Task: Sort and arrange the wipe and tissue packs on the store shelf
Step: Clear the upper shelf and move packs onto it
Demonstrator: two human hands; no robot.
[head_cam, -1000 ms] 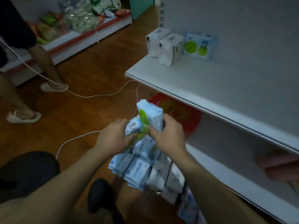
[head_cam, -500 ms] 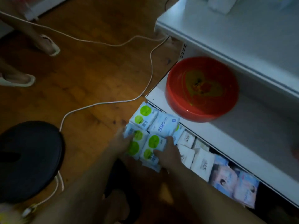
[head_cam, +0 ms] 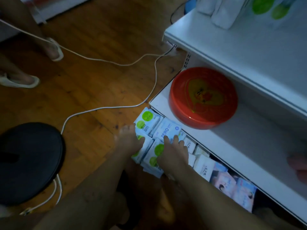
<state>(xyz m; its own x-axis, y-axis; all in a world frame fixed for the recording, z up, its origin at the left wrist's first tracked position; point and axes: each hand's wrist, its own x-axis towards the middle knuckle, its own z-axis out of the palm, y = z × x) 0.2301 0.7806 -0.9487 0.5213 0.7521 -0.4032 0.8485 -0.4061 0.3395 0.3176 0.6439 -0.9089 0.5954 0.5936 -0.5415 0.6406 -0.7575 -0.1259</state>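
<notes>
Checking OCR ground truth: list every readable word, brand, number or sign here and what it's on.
"ZERO": on the white-and-blue pack.
Smaller print beside it: blurred, unreadable.
Green-dot packs: print under the circles too blurred.
White packs, pink packs: marks too small to read.
Red basin: heart design, no legible text.
Top-shelf packs: unreadable.
</notes>
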